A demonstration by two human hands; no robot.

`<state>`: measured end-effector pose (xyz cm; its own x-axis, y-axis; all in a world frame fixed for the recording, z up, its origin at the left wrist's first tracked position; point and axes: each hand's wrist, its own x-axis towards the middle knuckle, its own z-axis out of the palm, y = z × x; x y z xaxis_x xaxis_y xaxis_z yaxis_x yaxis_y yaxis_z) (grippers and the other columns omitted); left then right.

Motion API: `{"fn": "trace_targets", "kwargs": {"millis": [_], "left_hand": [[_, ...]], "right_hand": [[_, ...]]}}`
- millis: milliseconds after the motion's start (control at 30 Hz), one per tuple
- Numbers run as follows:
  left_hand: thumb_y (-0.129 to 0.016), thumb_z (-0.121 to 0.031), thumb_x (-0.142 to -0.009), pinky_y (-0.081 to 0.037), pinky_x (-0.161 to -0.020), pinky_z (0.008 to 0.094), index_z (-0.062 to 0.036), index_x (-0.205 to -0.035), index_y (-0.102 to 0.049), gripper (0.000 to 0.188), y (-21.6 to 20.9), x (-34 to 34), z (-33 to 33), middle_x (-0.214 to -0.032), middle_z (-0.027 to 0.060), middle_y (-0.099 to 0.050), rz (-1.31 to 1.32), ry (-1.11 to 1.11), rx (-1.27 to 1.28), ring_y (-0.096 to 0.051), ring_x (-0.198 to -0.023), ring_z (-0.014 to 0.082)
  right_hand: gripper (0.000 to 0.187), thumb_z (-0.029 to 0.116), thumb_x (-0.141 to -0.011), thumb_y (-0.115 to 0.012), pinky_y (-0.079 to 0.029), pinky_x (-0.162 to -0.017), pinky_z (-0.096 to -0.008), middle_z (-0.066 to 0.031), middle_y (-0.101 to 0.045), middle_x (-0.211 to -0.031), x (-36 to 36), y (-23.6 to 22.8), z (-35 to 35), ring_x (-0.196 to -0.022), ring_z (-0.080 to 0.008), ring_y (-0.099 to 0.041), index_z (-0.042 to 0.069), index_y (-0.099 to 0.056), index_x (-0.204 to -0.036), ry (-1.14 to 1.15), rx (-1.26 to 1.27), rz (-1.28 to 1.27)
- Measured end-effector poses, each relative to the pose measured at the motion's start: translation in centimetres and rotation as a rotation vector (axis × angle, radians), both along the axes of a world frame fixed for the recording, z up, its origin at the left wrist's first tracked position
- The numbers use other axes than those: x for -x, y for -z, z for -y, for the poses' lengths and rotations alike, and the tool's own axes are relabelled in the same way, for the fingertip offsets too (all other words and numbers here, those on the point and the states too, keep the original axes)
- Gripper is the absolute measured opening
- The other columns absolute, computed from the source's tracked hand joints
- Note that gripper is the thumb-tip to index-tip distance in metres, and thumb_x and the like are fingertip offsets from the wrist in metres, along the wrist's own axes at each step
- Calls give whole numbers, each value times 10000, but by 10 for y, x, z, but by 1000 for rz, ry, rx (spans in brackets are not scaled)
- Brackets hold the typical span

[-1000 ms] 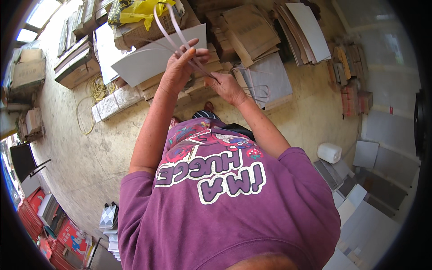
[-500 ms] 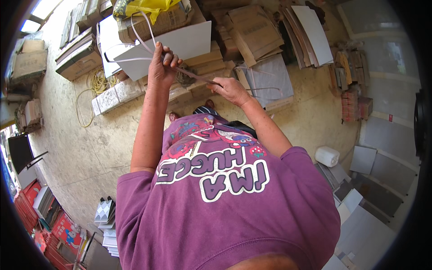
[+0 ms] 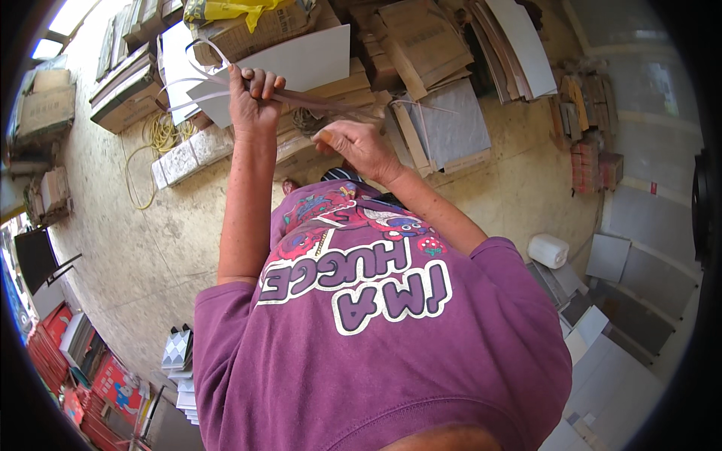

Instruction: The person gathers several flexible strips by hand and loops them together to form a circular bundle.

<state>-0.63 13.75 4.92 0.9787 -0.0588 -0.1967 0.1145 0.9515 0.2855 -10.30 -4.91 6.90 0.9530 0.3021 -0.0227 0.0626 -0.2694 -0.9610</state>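
My left hand (image 3: 256, 104) is raised in a fist around a pale, flat plastic strapping band (image 3: 213, 73). Loops of the band bend out to the left of the fist, while its loose lengths run right, blurred, across the stacked cartons. Lower and to the right, my right hand (image 3: 358, 149) has curled fingers with the thumb against them. The band passes above it, apart from the fingers. Whatever those fingers hold, if anything, is hidden. Just beyond the left fist leans a white board (image 3: 304, 66) against a brown carton (image 3: 263, 31) topped by a yellow plastic bag (image 3: 244, 10).
Flattened cartons (image 3: 425, 45) and a grey slab (image 3: 450, 124) lie at the far right of my feet. A yellow cord (image 3: 159, 135) is coiled on the floor at left. Beside my right side stands a white jug (image 3: 547, 250), with panels (image 3: 602, 376) behind it.
My left hand has shifted left and slightly down with the band. My right hand has moved left and down, and the band it held has come away from its fingers.
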Motion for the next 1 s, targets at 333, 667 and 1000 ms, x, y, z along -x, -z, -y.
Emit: {"fn": "trace_targets", "kwargs": {"millis": [333, 667, 1000], "left_hand": [[-418, -375, -954, -371, -583, 274, -119, -667, -471, 388, -7, 46, 31, -468, -29, -300, 35, 214, 91, -277, -429, 102], [-418, -362, -959, -390, -576, 274, -111, -687, -499, 379, 18, 82, 11, -449, -44, -299, -26, 384, -54, -287, -425, 89], [-488, -304, -925, -367, -545, 259, -79, -895, -596, 251, 49, 94, -16, -437, -45, -285, -136, 405, -134, -284, -408, 86]], "right_hand": [[460, 441, -931, -427, -482, -840, -330, -98, -620, -1057, -9, 19, 1, -965, -191, -599, 29, -535, -1104, 259, -790, -819], [285, 281, -938, -466, -527, -724, -369, -73, -581, -829, -11, 48, 16, -802, -216, -617, 23, -523, -1042, 614, -965, -675], [242, 285, -899, -545, -513, -630, -356, -27, -530, -727, -19, 60, 33, -626, -162, -540, 55, -527, -969, 771, -1064, -578]]}}
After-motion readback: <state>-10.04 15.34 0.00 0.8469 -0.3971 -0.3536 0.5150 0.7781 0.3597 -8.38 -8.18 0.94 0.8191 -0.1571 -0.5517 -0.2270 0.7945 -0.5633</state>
